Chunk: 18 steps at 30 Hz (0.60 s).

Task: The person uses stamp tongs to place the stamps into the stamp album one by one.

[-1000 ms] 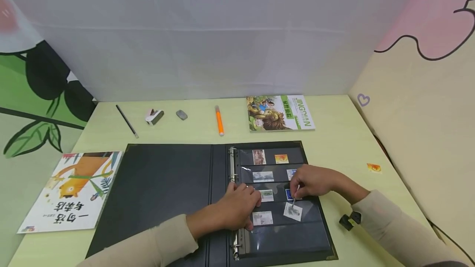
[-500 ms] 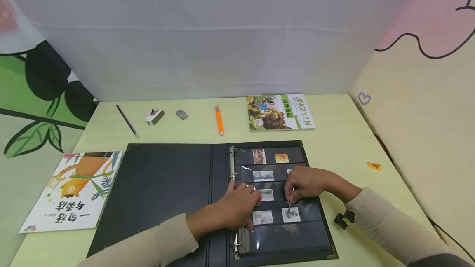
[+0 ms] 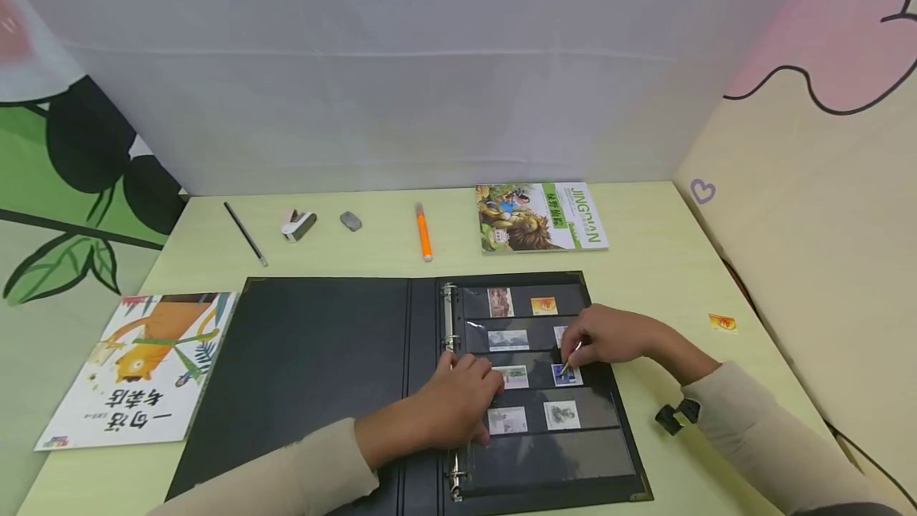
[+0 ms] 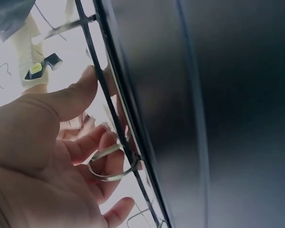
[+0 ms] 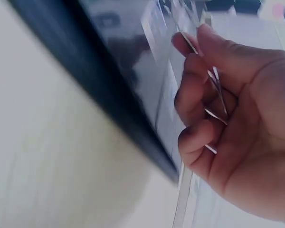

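A black ring-binder stamp album (image 3: pixel 322 373) lies spread on the table, with stamps in rows on its right page. My left hand (image 3: pixel 458 400) rests at the inner edge of that page, over the metal rings (image 4: pixel 111 164), its fingers loosely bent. Between thumb and fingers, my right hand (image 3: pixel 609 337) pinches metal tweezers (image 5: pixel 222 97). Their tips lie over a blue stamp (image 3: pixel 568 377) in the third row. Below it sits a grey-and-white stamp (image 3: pixel 562 415), straight in the fourth row. Another stamp (image 3: pixel 559 334) above is partly hidden by the right hand.
One orange stamp (image 3: pixel 723 322) lies on the table right of the album. Along the back are a pencil (image 3: pixel 246 234), a small stapler-like item (image 3: pixel 298 225), a grey eraser (image 3: pixel 350 220), an orange marker (image 3: pixel 423 233) and a book (image 3: pixel 541 218). Another book (image 3: pixel 139 373) lies left.
The grey-and-white stamp went from tilted to straight in the fourth row under the tweezers. My right hand then moved up to the blue stamp. The left hand stayed put.
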Motion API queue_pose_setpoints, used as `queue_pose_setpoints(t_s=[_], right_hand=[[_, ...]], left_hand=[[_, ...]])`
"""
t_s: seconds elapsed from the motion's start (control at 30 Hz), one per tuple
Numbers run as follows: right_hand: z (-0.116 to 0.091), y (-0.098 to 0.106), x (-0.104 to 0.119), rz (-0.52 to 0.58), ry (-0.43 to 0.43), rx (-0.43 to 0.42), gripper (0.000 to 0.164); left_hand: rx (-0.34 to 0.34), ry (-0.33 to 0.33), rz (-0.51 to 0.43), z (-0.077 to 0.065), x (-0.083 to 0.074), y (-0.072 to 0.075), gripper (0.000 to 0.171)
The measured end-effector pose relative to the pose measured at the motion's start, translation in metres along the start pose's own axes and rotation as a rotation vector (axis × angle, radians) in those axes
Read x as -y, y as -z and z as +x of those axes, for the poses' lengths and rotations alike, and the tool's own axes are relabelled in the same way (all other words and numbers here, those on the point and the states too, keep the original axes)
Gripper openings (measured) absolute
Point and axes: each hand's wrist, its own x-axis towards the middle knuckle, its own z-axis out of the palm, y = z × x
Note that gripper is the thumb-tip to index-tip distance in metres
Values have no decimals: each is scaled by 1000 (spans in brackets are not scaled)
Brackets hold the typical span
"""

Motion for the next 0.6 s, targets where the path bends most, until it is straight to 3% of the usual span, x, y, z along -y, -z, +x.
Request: queue_pose_setpoints(t_s=[0.17,0.37,0.6], right_hand=[[-29,6,-31,87,-135,-177,11],[-79,9,-68,159,-350,-375,19],[-142,13,-100,132,-574,-489,36]], left_hand=[[-54,-22,88,-10,-5,-3,63],[-44,-44,89,-19,-13,-5,65],[8,-83,82,-27,-21,-7,59]])
